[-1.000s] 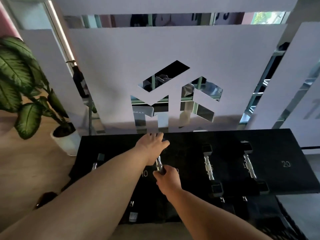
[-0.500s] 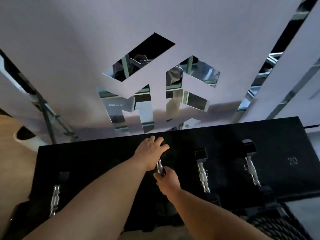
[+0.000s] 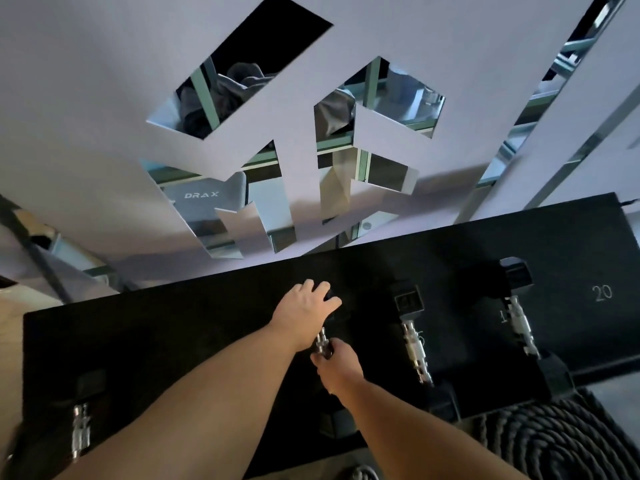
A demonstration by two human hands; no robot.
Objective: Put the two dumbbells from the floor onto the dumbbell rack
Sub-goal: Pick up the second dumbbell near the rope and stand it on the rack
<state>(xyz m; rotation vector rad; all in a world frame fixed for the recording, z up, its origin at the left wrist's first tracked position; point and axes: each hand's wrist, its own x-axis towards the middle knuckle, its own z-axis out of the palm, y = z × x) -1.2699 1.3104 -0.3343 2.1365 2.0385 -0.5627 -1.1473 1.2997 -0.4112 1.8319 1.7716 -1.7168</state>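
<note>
Both hands are on one dumbbell [image 3: 322, 341] at the middle of the black dumbbell rack [image 3: 173, 327]. The right hand [image 3: 337, 363] is curled tight round the near part of the knurled chrome handle, fingers wrapped under it, while the left hand [image 3: 304, 311] is cupped over the far black head, fingers spread across its top and closed lightly on it. The dumbbell lies fore and aft on the rack top, and whether its full weight is down I cannot tell. This looks a dense, rigid lump of metal, weight bunched at both ends, so it will want to tip if held off-centre. The knurling gives a sure hold; the smooth head under the left palm is the slicker place. Best grip, I judge, is dead centre on the handle. To the right, two more dumbbells [image 3: 414, 344] [image 3: 519, 323] rest in their places, another [image 3: 81, 431] sits near left, and a coiled rope [image 3: 554, 441] lies near right.
</note>
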